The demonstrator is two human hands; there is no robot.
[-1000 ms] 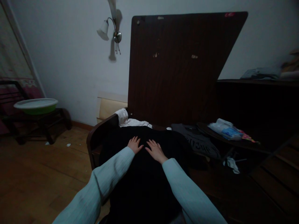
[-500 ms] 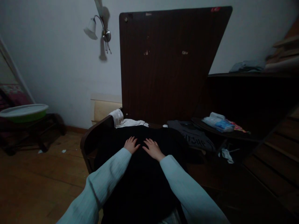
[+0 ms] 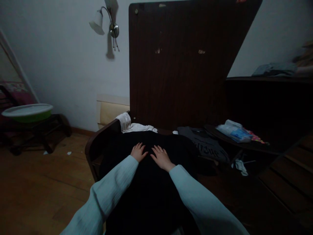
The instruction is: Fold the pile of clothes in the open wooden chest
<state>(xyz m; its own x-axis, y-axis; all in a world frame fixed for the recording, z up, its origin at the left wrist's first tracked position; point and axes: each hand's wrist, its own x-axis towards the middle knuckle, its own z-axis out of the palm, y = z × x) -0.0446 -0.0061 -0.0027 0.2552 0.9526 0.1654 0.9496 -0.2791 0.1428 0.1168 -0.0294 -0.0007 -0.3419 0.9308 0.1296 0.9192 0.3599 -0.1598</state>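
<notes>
A large black piece of clothing (image 3: pixel 149 192) is spread over the furniture in front of me; its exact kind is too dark to make out. My left hand (image 3: pixel 139 152) lies flat on its upper part, fingers spread. Beside it, a small gap away, my right hand (image 3: pixel 161 158) also rests flat on the black cloth with its fingers apart. Behind the cloth's far edge lies a crumpled white cloth (image 3: pixel 139 127), draped partly over the wooden armrest (image 3: pixel 102 133). To the right is a folded dark grey garment (image 3: pixel 204 143) with black lettering.
A tall dark wooden panel (image 3: pixel 178 71) stands behind, against the wall. On the right, a dark shelf holds a plastic packet (image 3: pixel 234 131). A green basin (image 3: pixel 29 114) sits on a low stool at the left. A wall lamp (image 3: pixel 97 23) hangs above.
The view has shifted slightly, so the panel and shelf sit farther right in the picture. Both hands stay flat on the black cloth in nearly the same pose.
</notes>
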